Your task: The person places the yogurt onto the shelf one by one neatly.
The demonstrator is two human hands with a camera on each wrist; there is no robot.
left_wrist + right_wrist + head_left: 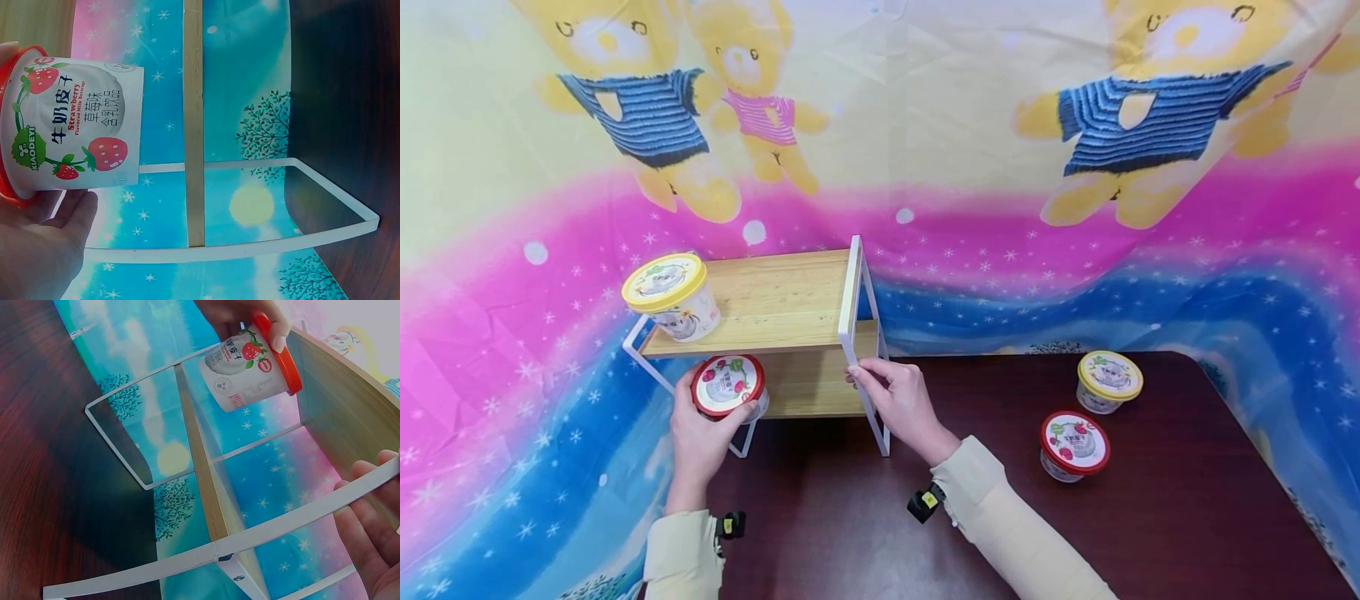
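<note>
While the left hand [698, 437] grips the red-lidded tub [727, 384] left of centre, the right hand [904, 407], pinching the rack [782, 300], should steady it

A backdrop [955, 108] with 2 blue-shirted bears [651, 121] behind a dark table [1180, 517].

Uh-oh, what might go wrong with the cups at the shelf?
The red-lidded cup in the left hand might slip, since it's held up off the lower board. Its lid might bump the upper board. And the yellow-lidded cup up there, near the left end, could topple if the right hand jolts the white frame it's holding.
</note>
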